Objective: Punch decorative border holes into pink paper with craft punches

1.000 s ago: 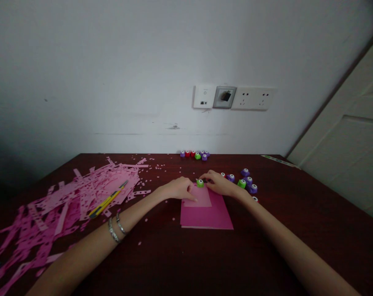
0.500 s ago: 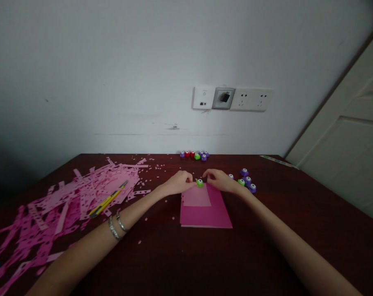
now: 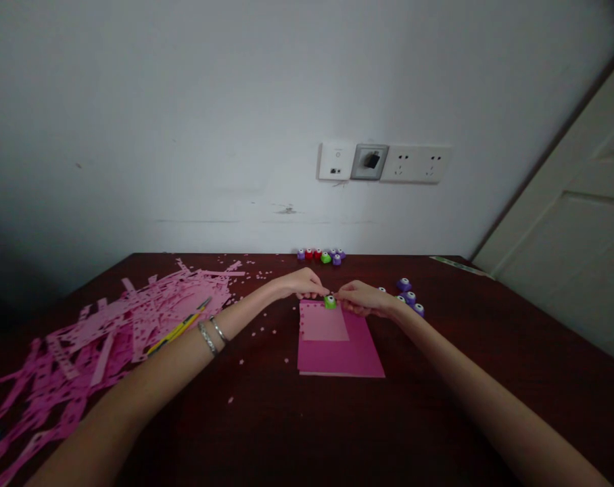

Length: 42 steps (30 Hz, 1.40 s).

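Observation:
A green craft punch (image 3: 330, 302) sits at the top edge of a light pink sheet (image 3: 324, 325), which lies on darker magenta paper (image 3: 340, 358). Small holes run along the light sheet's left and upper edges. From the left, my left hand (image 3: 307, 283) reaches the punch with its fingers closed at the punch's side. My right hand (image 3: 360, 297) is closed too, its fingertips at the punch's right side, over the papers' top right part. Both hands seem to pinch the green punch between them.
Cut pink strips (image 3: 99, 345) are heaped at the left, with a yellow cutter (image 3: 180, 328) on them. Several small punches (image 3: 318, 254) line the wall; more purple ones (image 3: 404, 285) stand right of my right hand. Paper bits (image 3: 259, 275) are scattered behind my left arm.
My left hand has moved up and right from the sheet's upper left, uncovering holes there. My right fingers have closed in on the green punch.

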Available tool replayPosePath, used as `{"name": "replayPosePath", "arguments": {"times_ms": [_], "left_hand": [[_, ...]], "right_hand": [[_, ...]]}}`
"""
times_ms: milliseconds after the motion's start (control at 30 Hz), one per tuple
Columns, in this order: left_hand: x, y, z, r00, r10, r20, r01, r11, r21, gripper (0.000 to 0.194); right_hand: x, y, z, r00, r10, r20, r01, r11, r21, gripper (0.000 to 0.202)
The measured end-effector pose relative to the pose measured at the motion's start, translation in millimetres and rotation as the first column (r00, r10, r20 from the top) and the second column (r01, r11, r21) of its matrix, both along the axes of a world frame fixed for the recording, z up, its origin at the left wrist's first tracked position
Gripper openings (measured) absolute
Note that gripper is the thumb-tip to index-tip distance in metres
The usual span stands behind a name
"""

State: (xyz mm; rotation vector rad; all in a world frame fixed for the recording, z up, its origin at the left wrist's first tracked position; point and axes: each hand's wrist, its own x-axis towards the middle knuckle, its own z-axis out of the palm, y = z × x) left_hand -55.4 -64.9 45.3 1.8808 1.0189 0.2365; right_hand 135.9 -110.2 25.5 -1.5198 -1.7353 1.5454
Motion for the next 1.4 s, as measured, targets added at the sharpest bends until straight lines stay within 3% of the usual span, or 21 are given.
{"name": "replayPosePath", "arguments": {"times_ms": [100,267,467,633,800,1067,1400], "left_hand": [[2.9,3.4,5.1,0.999,-0.052,-0.015,0.049,0.989,-0.139,0.034],[9.3,16.8,-3.5,0.992,-0.1,-0.074,0.078,0.964,-0.254,0.033],[13.8,27.6,-2.2,0.969,-0.187,-0.163,0.118,0.924,-0.364,0.032],[28.3,31.3,7.8,0.914,-0.235,-0.332,0.125,0.939,-0.32,0.019],[40.7,34.8,10.8,0.849,-0.278,-0.45,0.137,0.937,-0.32,0.007],[44.6,30.3,12.4,0.812,-0.28,-0.512,0.149,0.948,-0.281,0.013],[49.5,22.6,15.8,0.788,-0.268,-0.554,0.183,0.962,-0.204,0.015]], "right_hand": [[-1.5,0.6,1.8,1.0,0.013,-0.015,-0.014,1.0,-0.02,0.018],[-2.1,-1.0,2.7,0.998,0.014,-0.062,-0.019,0.996,-0.084,0.02],[1.6,12.0,-4.2,0.992,0.008,-0.125,-0.044,0.957,-0.287,0.021],[4.4,21.3,-5.0,0.988,0.046,-0.148,-0.104,0.904,-0.414,0.019],[6.6,26.6,-8.1,0.979,0.063,-0.193,-0.145,0.883,-0.446,0.023],[9.2,29.5,-19.4,0.965,0.093,-0.243,-0.184,0.906,-0.382,0.025],[7.2,24.4,-18.8,0.968,0.067,-0.241,-0.144,0.937,-0.317,0.023]]}}
